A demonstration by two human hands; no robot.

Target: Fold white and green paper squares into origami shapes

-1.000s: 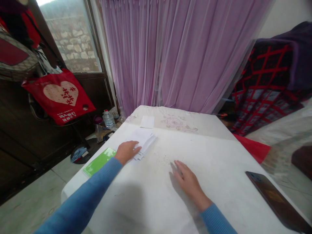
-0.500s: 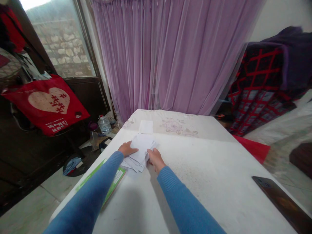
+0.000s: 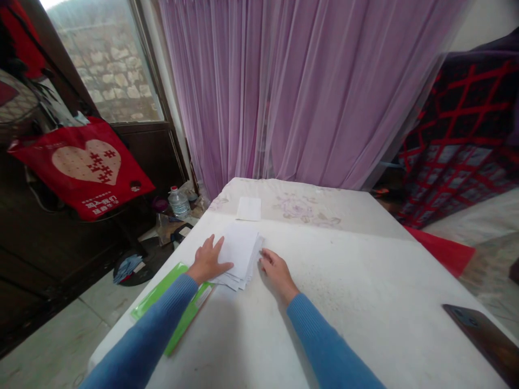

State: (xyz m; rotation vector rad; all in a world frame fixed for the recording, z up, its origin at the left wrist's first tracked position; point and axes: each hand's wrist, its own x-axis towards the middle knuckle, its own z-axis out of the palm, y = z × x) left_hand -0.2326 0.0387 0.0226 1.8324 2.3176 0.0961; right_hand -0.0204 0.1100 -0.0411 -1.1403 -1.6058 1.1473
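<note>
- While a stack of white paper [image 3: 240, 251] sits on the white-covered surface [image 3: 365, 286], the left hand [image 3: 206, 263] lies flat with fingers spread along its left side, thumb over the top sheet.
- At the opposite edge, the right hand [image 3: 279, 274] bends its fingers beside the sheets; whether it pinches any cannot be told.
- By all appearances, the gathering is largely done: most sheets lie in one pile.
- Evening the pile looks unfinished, with lower corners fanned out at the near end and layered edges along the right.
- Just beyond the stack, a single white sheet [image 3: 248, 209] lies apart.
- Nearer the wearer, a green booklet [image 3: 190, 321] lies partly hidden beneath the left sleeve [image 3: 152, 329].
</note>
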